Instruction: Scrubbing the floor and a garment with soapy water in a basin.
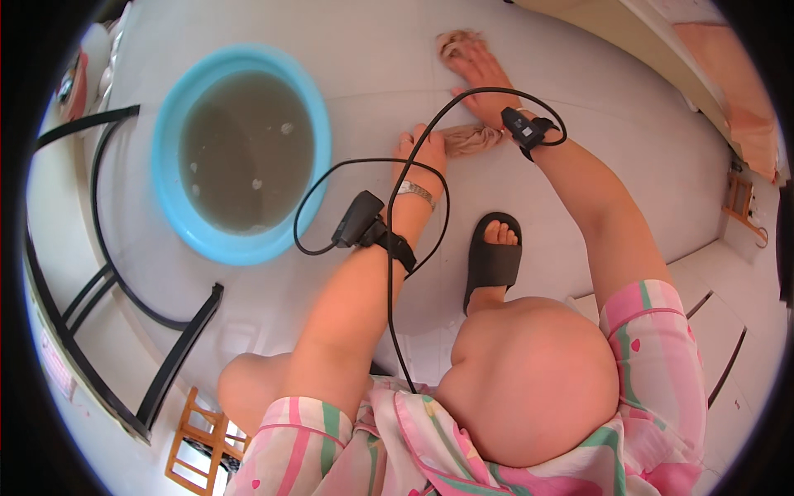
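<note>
My right hand [486,74] reaches forward and presses down on a bunched tan rag [461,41] on the pale floor. Its fingers lie over the cloth, gripping it. Nearer to me, my left hand [426,150] is low at the floor, its fingers bent and partly hidden. A twisted length of brownish cloth [473,140] runs from that hand toward my right wrist. I cannot tell whether it joins the rag. Left of my left hand stands a light-blue basin [165,178] holding murky grey water with a few patches of foam.
A black metal frame [178,364] stands at the left, with a wooden chair [198,446] below it. My foot wears a black slide sandal [495,264]. A black cable [391,273] loops between devices strapped to both wrists. A beige furniture edge [612,41] borders the upper right.
</note>
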Tool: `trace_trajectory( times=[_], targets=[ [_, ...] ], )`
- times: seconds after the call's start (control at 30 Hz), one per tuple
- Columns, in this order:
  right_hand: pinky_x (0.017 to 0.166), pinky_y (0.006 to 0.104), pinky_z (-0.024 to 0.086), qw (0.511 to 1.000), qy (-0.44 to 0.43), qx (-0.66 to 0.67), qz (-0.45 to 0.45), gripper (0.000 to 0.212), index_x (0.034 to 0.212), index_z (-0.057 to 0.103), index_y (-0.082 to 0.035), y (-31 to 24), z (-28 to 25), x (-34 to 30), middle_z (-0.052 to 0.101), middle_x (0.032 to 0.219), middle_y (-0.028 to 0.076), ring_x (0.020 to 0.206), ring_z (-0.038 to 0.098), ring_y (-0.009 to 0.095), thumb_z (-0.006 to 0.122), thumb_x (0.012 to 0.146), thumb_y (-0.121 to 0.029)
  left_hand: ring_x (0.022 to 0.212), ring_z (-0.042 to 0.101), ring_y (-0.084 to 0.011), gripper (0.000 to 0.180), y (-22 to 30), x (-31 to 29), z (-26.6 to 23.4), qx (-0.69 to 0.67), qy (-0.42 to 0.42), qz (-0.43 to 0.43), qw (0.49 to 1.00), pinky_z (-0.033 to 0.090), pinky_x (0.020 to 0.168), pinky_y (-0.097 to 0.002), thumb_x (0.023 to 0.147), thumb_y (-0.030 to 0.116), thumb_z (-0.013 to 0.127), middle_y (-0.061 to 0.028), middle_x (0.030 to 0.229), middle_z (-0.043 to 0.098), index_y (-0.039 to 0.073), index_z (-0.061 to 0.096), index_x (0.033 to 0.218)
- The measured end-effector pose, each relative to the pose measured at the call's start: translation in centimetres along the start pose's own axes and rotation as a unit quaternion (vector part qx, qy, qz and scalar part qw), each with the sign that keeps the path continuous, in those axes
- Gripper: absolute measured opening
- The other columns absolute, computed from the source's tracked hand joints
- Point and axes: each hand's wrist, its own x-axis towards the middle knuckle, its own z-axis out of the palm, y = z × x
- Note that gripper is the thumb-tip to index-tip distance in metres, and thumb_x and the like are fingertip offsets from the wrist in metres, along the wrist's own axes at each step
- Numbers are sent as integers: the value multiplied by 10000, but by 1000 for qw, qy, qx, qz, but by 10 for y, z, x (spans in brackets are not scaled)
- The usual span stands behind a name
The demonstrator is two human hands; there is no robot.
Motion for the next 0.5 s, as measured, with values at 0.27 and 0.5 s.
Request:
trace_trajectory(
  times=[0.27, 0.5],
  targets=[
    [1179, 548, 293, 970, -185, 90, -132, 567, 1329, 581, -165, -92, 32, -48, 377, 1576, 120, 1512, 255, 335, 753, 790, -129, 1098, 619, -348, 237, -4, -53, -21, 32, -273, 49, 960, 539, 914, -450, 909, 182, 602, -166, 1141, 604, 52, 643, 1103],
    [1108, 400, 413, 844, -358, 400, -10, 451, 1288, 619, -114, -192, 6, -112, 563, 1398, 123, 1324, 494, 303, 641, 839, -136, 1041, 636, -349, 295, -33, -93, -86, 10, -331, 244, 911, 530, 905, -443, 803, 111, 648, -157, 1091, 643, 55, 668, 1092]
  ],
)
